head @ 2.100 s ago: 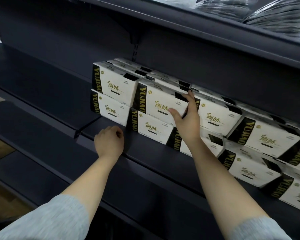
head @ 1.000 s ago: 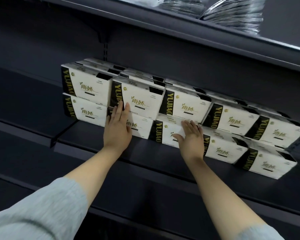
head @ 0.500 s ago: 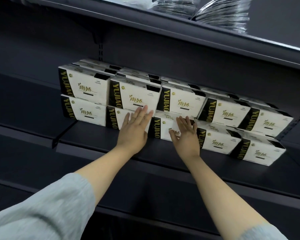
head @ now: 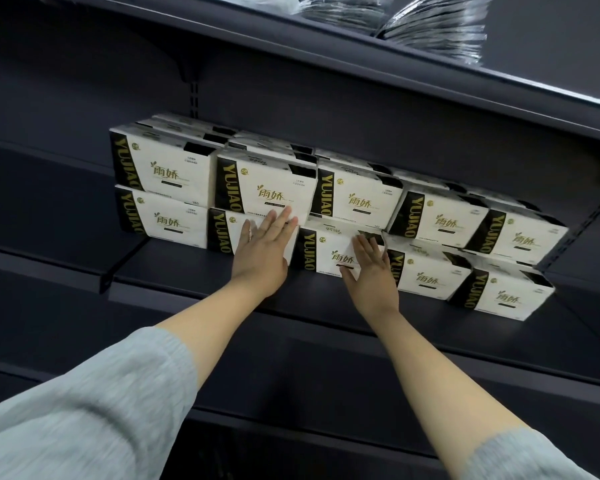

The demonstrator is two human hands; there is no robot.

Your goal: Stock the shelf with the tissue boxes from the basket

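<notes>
1. Head view, centre of frame: a dark grey metal shelf (head: 194,271) carries white tissue boxes with black-and-gold end bands (head: 357,199), stacked two high in a row that runs from middle left to middle right. More boxes sit behind the front row; only their tops show.
2. Five boxes front each layer. The row slants down toward the right of the frame.
3. Left hand (head: 262,249), just left of centre: fingers spread flat, palm laid against the face of the second bottom-layer box from the left (head: 222,232). Fingertips reach up onto the lower edge of the upper box above it (head: 267,188). Nothing clasped.
4. Right hand (head: 371,271), just right of centre: likewise flat and spread, pressed on the front of the third bottom-layer box (head: 329,251), thumb out to the left. Grips nothing.
5. The two hands lie near each other, on neighbouring boxes, not touching.
6. The third bottom box sits slightly forward of its left neighbour, its top face partly showing.
7. Both forearms are bare; light grey knit sleeves (head: 84,410) fill the lower left and lower right corners.
8. Upper right of frame: a higher dark shelf (head: 361,74) holds clear plastic-wrapped packs (head: 437,26), contents unclear.
9. Lower frame: another dark shelf level (head: 326,393) beneath the arms.
</notes>
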